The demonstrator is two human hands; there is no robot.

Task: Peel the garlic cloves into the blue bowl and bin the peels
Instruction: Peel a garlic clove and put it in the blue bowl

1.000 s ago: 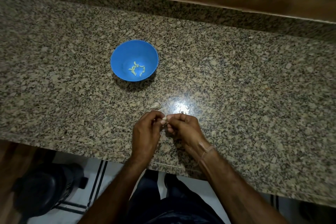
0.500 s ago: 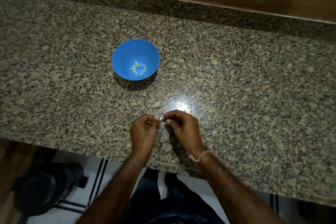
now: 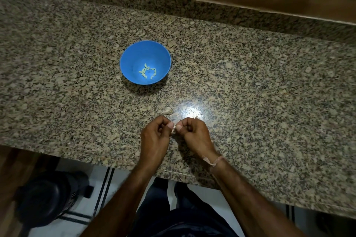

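The garlic clove (image 3: pixel 174 130) is pinched between both thumbs, with our left hand (image 3: pixel 156 136) and right hand (image 3: pixel 194 134) curled on it over the counter (image 3: pixel 250 82). The fingers (image 3: pixel 162 120) have drawn slightly apart since a second ago (skin probably tearing). The blue bowl (image 3: pixel 133 63) holds the same peeled cloves (image 3: pixel 147 71).

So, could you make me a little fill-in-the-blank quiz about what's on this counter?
The bowl on the granite counter is ____ in colour.
Several peeled cloves lie ____ the bowl.
The left hand and right hand pinch a garlic clove ____ them.
Missing words: blue; inside; between.
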